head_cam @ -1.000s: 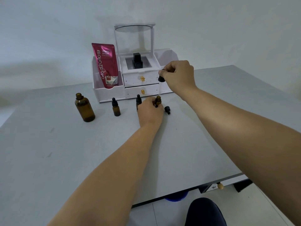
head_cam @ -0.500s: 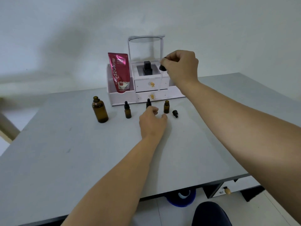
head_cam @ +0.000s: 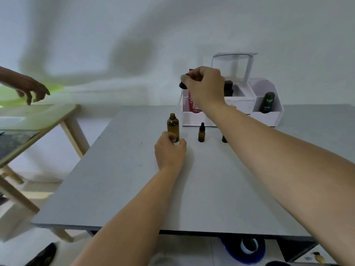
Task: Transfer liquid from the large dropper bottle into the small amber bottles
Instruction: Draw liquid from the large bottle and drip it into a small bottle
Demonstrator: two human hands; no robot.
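Observation:
The large amber bottle (head_cam: 172, 125) stands uncapped on the grey table (head_cam: 134, 189). My left hand (head_cam: 170, 150) holds its base between thumb and fingers. My right hand (head_cam: 204, 87) is raised above and right of the bottle and pinches the black dropper cap (head_cam: 182, 85); its thin glass pipette (head_cam: 180, 101) hangs down, faint against the wall. A small amber bottle with a black cap (head_cam: 201, 133) stands to the right. Another small bottle (head_cam: 224, 139) shows only partly behind my right forearm.
A white cosmetic organiser (head_cam: 267, 112) with a dark tube (head_cam: 266, 102) and a red tube (head_cam: 192, 104) stands at the table's back. A wooden side table (head_cam: 38, 120) is at the left, with another person's hand (head_cam: 32, 91) over it. A blue object (head_cam: 244, 248) lies under the table.
My view has swung left. My left hand has left the small bottles and moved left to the large bottle's base. My right hand has carried the dropper left, above that bottle.

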